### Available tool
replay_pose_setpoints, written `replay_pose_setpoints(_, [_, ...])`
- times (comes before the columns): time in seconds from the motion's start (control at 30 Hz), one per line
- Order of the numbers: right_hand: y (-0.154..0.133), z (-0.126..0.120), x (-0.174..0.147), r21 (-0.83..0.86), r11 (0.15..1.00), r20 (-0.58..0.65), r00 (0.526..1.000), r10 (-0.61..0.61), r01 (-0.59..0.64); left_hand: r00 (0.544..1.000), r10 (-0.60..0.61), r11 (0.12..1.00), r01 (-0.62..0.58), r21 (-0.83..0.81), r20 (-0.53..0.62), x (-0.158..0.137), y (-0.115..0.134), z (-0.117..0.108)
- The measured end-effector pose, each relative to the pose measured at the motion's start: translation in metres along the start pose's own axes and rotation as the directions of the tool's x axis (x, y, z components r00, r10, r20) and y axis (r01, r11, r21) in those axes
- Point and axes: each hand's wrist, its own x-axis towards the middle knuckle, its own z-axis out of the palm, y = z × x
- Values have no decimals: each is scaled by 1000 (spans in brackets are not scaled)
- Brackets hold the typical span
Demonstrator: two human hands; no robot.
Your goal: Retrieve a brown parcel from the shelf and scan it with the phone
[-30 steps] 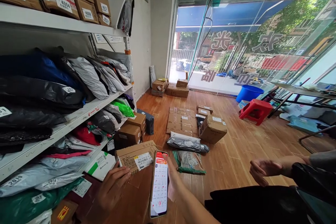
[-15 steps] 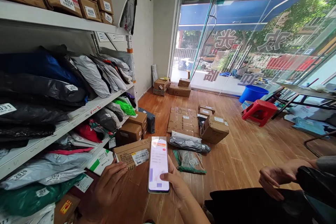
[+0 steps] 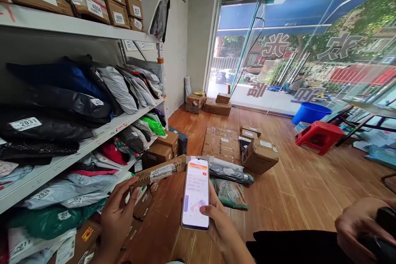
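below, left hand (image 3: pixel 116 218) gripping cardboard box (image 3: pixel 159 172), right hand (image 3: pixel 221 225) holding phone (image 3: pixel 196 193)

Bright daylight — edges perhaps slightly warped.

The left hand (image 3: pixel 116 218) holds a long brown box (image 3: pixel 161 172) by its end, tilted up; the right hand (image 3: pixel 221 225) holds a lit phone (image 3: pixel 196 194) just beside it; shelves (image 3: pixel 77 148) full of bags stand on the left; more boxes (image 3: pixel 260 154) lie on the wood floor (image 3: pixel 293 189).
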Motion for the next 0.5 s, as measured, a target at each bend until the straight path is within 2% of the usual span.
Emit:
replay_pose_setpoints(0.17, [-7, 5, -11, -16, 1000, -51, 999, 0, -1, 986, -167, 981, 166, -96, -5, 1, 9, -7])
replay_pose_setpoints(0.37, [-12, 11, -19, -9, 1000, -69, 997, -20, 19, 987, -163, 978, 160, -135, -10, -1, 14, -11])
replay_pose_setpoints(0.5, [-11, 14, -21, -14, 998, -26, 998, -57, 56, 984, -176, 973, 171, -158, -16, -1, 18, -11])
